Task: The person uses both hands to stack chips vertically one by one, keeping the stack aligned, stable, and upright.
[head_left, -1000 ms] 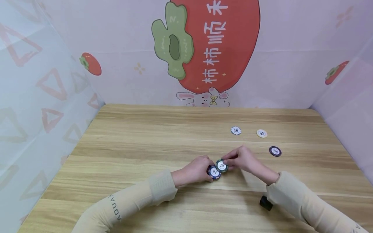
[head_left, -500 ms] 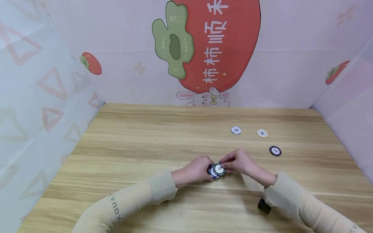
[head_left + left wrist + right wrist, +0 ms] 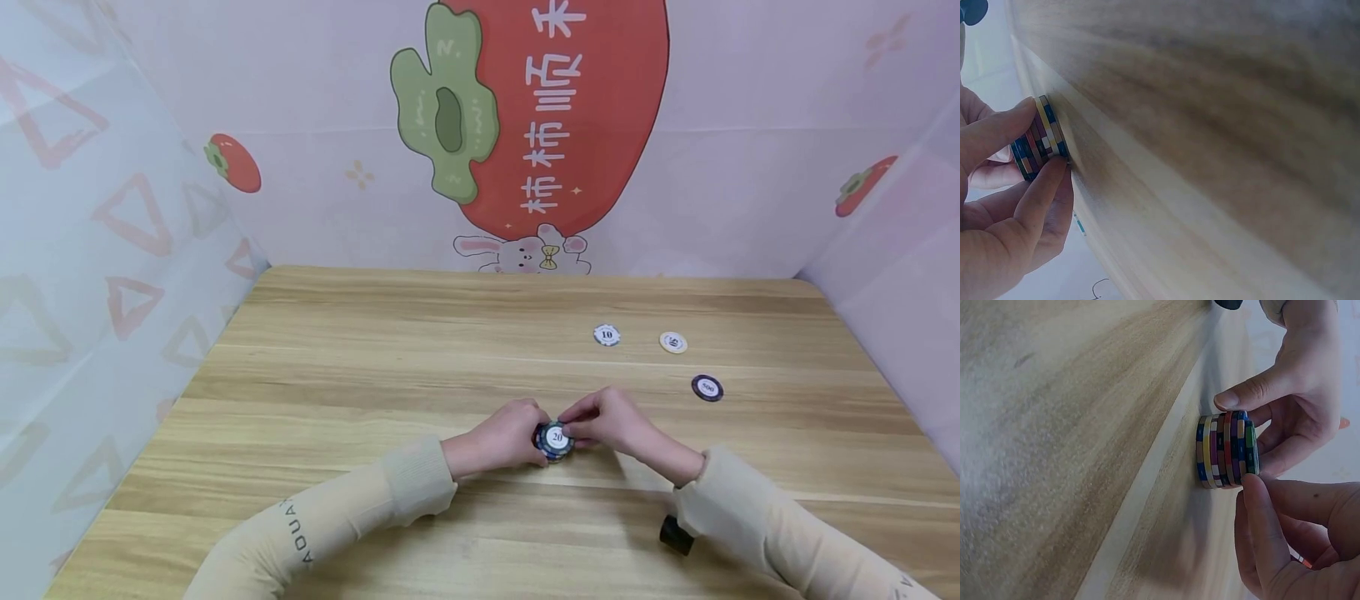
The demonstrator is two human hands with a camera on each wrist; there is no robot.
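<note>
While both sleeves (image 3: 341,508) run off the bottom edge, a black object (image 3: 677,535), hard to make out, pokes from under the right one, partly hidden. On the wood-grain worktop (image 3: 360,358), the left grip (image 3: 502,436) clasps a chip stack (image 3: 1221,451), lower faces covered; the right grip (image 3: 615,423) pinches the green top chip (image 3: 556,438). Beyond: three loose chips (image 3: 673,342), then a printed backdrop (image 3: 727,200), its big fruit (image 3: 603,117) cropped above.

Bare at the wrists, the left arm (image 3: 337,518) and right arm (image 3: 780,517) angle inward — left grip (image 3: 498,437) curved, thumb opposite the fingers; right grip (image 3: 611,421) just beside it, thumb and fingertips in a pinch.
</note>
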